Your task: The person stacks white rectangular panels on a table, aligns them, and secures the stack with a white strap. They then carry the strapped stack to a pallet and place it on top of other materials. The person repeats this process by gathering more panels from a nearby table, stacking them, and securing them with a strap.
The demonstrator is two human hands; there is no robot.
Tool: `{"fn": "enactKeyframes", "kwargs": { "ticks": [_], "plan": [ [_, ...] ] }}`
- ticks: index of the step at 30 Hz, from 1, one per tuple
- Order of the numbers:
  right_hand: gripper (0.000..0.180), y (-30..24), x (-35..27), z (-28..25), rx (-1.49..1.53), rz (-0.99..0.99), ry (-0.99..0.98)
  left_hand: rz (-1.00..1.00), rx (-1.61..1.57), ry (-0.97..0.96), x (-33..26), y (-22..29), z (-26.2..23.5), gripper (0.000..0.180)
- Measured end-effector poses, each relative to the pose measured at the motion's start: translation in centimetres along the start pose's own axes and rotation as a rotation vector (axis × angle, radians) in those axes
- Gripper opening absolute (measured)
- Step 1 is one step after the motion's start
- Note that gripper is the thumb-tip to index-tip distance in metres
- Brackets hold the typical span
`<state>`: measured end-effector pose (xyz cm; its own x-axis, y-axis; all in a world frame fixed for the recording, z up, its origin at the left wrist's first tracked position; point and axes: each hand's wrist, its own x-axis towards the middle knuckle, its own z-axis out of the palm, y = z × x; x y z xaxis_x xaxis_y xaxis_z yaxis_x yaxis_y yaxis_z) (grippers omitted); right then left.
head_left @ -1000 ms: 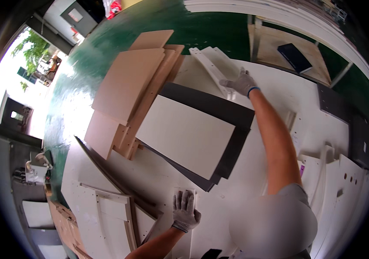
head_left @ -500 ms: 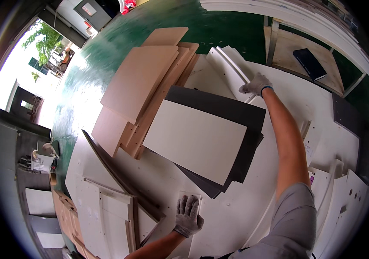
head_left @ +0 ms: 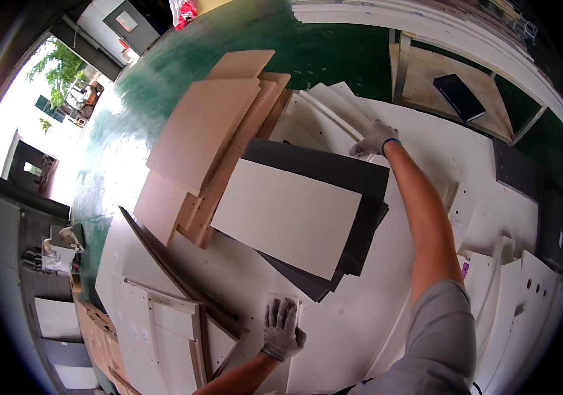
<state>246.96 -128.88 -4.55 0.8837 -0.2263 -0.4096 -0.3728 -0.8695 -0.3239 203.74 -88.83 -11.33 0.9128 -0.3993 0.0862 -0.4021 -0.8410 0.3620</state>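
White counter (head_left: 344,332) strewn with boards (head_left: 206,128), glossy green floor (head_left: 229,36) beyond; left hand (head_left: 283,332) flat, grip apart; right hand (head_left: 376,139) at white panels (head_left: 327,113), grip unclear.

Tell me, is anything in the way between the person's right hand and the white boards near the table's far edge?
Nothing visible is: the right hand is at the near end of the white boards, seemingly touching them. The dark panels lie closer to the person, not between. I cannot tell whether it grips.
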Motion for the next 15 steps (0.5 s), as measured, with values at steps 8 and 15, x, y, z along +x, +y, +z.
{"fn": "enactKeyframes", "kwargs": {
  "ticks": [8,15],
  "plan": [
    [0.108,2.2,0.9,2.8,0.121,-0.219,0.155,-0.004,-0.007,-0.022,0.2,0.4,-0.4,0.077],
    [0.096,1.2,-0.1,3.8,0.278,-0.337,0.178,-0.002,0.016,-0.039,0.0,0.4,-0.4,0.077]
  ]
}}
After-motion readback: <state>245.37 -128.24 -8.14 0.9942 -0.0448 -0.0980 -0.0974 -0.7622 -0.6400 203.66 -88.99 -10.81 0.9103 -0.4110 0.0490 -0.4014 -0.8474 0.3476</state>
